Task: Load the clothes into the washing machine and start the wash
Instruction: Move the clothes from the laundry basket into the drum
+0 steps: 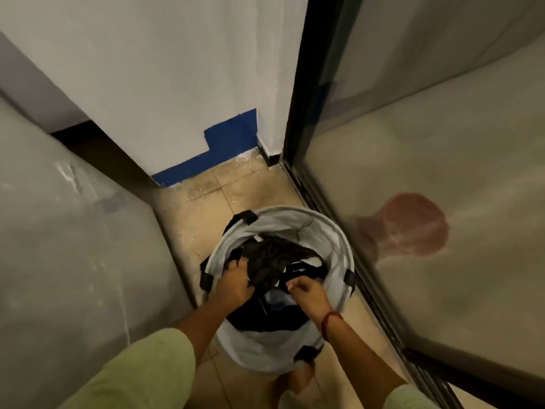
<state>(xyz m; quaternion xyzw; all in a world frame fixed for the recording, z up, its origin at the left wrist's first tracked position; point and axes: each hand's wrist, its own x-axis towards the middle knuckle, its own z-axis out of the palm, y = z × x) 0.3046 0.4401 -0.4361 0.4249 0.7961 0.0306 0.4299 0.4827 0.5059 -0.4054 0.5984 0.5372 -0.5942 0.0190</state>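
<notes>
Pale green sleeve [141, 370] nearest, bottom left. Left grip [233, 283] is down in the laundry basket [339, 240], fingers curled into the dark clothes [271, 261]. Clothes sit heaped inside the basket, which stands on the tiled floor [206, 208]. Right grip [309, 292] is at the heap's right edge, fingers curled, pinching a black piece. Red band [330, 323] on that wrist. Glass door [442, 143] is just beside the basket, right side.
</notes>
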